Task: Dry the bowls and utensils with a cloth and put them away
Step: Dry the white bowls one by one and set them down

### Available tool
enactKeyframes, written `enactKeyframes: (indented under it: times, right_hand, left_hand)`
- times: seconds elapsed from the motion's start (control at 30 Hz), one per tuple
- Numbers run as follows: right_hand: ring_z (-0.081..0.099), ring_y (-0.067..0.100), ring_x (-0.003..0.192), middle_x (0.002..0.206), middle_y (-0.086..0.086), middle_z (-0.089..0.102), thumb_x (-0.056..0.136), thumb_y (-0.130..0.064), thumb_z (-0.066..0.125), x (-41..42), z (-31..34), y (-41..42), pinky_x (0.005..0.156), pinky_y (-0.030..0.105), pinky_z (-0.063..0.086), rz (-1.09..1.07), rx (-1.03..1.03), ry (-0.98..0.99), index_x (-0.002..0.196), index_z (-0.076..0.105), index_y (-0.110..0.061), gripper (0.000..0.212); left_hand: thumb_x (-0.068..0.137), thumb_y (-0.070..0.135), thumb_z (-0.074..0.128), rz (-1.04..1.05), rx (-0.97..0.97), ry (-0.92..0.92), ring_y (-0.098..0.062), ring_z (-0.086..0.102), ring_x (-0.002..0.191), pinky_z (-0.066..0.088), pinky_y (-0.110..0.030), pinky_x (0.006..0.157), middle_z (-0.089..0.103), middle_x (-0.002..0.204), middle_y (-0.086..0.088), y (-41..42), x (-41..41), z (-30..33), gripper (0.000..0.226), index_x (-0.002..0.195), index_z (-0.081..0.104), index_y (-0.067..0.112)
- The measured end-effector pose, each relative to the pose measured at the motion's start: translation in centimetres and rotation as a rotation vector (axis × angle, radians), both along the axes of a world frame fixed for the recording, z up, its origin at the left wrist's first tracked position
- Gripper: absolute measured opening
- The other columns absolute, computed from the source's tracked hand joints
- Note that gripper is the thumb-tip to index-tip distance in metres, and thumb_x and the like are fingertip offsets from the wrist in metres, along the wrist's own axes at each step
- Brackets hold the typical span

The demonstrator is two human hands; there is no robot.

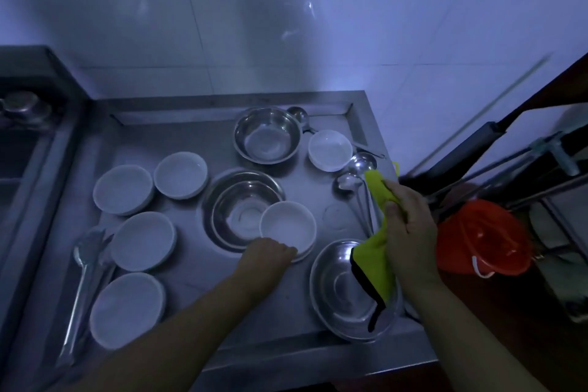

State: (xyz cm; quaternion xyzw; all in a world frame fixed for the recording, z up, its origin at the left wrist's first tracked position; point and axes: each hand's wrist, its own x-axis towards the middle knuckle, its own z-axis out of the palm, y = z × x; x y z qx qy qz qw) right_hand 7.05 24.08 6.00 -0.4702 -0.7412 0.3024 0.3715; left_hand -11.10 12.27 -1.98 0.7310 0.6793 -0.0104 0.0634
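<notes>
A steel counter (178, 140) with a raised rim stands against a tiled wall, in dim bluish light. The left hand (267, 253) reaches forward and takes the near rim of a white bowl (288, 226), its grip closed on that rim; the bowl sits partly inside a wide steel basin (235, 200) at the middle of the counter. The right hand (407, 226) holds a yellow-green cloth (375, 261) bunched in a closed grip, above the right edge of the counter. The lower end of the cloth, with a dark edge, hangs over a steel dish (340, 296) at the near right corner. Just behind the right hand lie two ladles (354, 177), their handles running toward the cloth.

At the back stands a deeper steel bowl (267, 137), with a small white bowl (329, 149) just to its right. On the left side sit five more white bowls (143, 240), close together, and long steel spoons (84, 267) lie beside them near the left edge. To the right of the counter, lower down, is an orange bucket (483, 239).
</notes>
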Motion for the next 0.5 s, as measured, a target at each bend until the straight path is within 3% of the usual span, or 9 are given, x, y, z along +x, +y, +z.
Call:
enactKeyframes:
  times: [0.17, 0.33, 0.43, 0.5]
  right_hand:
    - [0.053, 0.023, 0.111, 0.114, -0.001, 0.058, 0.086, -0.007, 0.047, -0.9, -0.7, 1.8, 0.099, 0.036, 0.04, 0.058, -0.026, -0.005, 0.12, 0.061, -0.01, 0.037]
    - [0.052, 0.021, 0.115, 0.12, 0.003, 0.059, 0.091, 0.005, 0.051, -2.7, -0.6, 2.4, 0.099, 0.027, 0.037, 0.137, -0.087, -0.003, 0.122, 0.061, -0.012, 0.037]
    - [0.051, 0.017, 0.115, 0.117, -0.002, 0.058, 0.091, 0.004, 0.052, -4.5, -0.4, 1.9, 0.101, 0.029, 0.038, 0.186, -0.126, 0.021, 0.12, 0.061, -0.019, 0.038]
    - [0.051, 0.015, 0.113, 0.115, -0.005, 0.058, 0.091, 0.005, 0.051, -6.0, -0.2, 1.2, 0.1, 0.029, 0.039, 0.245, -0.12, 0.045, 0.118, 0.058, -0.025, 0.041]
  left_hand:
    - [0.027, 0.02, 0.089, -0.014, -0.02, 0.005, -0.012, 0.053, 0.037, 0.036, -0.017, 0.035, 0.056, 0.044, 0.005, -0.1, 0.6, -1.2, 0.036, 0.055, 0.065, 0.02]
    - [0.032, 0.023, 0.089, -0.006, 0.055, -0.038, -0.012, 0.057, 0.043, 0.041, -0.018, 0.039, 0.06, 0.051, 0.007, 0.0, 0.9, -1.5, 0.036, 0.062, 0.069, 0.021]
    - [0.043, 0.018, 0.088, 0.077, 0.191, -0.159, -0.015, 0.064, 0.056, 0.048, -0.019, 0.047, 0.07, 0.071, 0.004, -0.8, 0.1, -0.5, 0.038, 0.078, 0.074, 0.017]
    - [0.058, 0.015, 0.075, 0.165, 0.314, -0.257, -0.02, 0.068, 0.064, 0.054, -0.023, 0.054, 0.073, 0.081, -0.003, -2.4, -1.4, 0.1, 0.03, 0.088, 0.074, 0.011]
